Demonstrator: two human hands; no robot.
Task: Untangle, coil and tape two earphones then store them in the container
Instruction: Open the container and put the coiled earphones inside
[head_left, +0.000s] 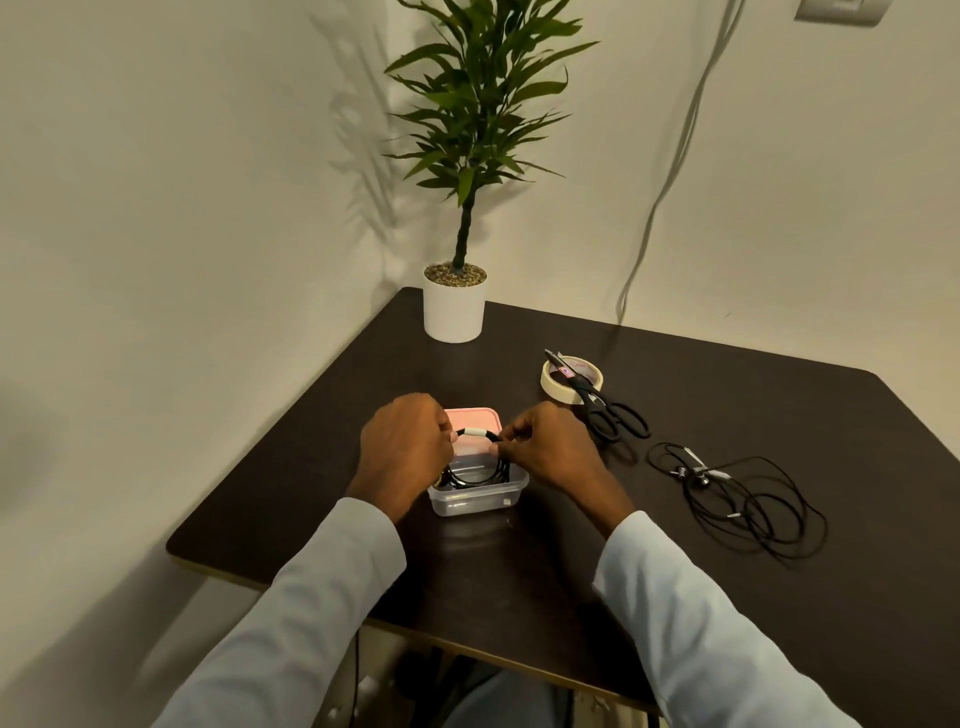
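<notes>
two hands (402, 447) (548, 447) pinch one coiled earphone (475, 467) over one container (480, 496).

1. The left hand (402, 444) hides the left part of the coiled earphone (475, 470) and the left rim of the container (475, 501).
2. The pink lid (470, 417) is mostly covered by both hands.
3. Print on the tape roll (570, 382) is too small to read.

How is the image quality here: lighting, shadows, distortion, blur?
Head view: dim warm light; the plant casts a leafy shadow on the left wall; wide-angle bending curves the table edges; both hands and the taped coil stay reasonably sharp; no strong glare.
</notes>
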